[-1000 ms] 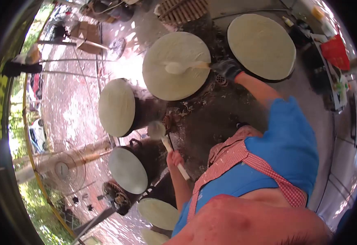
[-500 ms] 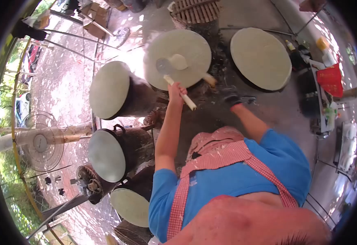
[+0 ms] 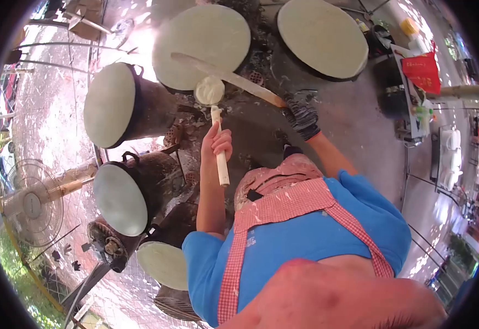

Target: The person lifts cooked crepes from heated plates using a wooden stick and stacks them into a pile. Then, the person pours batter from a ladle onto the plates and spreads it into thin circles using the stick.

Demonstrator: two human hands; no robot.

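My bare left hand (image 3: 217, 143) is wrapped round the pale handle of a ladle (image 3: 209, 91), whose round bowl is coated with white batter. That bowl sits by the near edge of a large round pan (image 3: 201, 35) covered with a pale layer. My right hand (image 3: 303, 120), in a dark striped glove, grips the near end of a long flat wooden paddle (image 3: 231, 79). The paddle's far end reaches over the same pan, crossing its surface just beyond the ladle.
Another large pale-covered round pan (image 3: 323, 38) lies to the right. Down the left side stand further round pans (image 3: 110, 104), (image 3: 120, 198) on dark drum-like bases. A fan (image 3: 32, 205) is at far left. At right, a red bag (image 3: 423, 70) hangs by a side table.
The ladle has come back from over the pan to its near edge. The paddle now stretches across the pan. The whole view has shifted, with the pans higher in frame.
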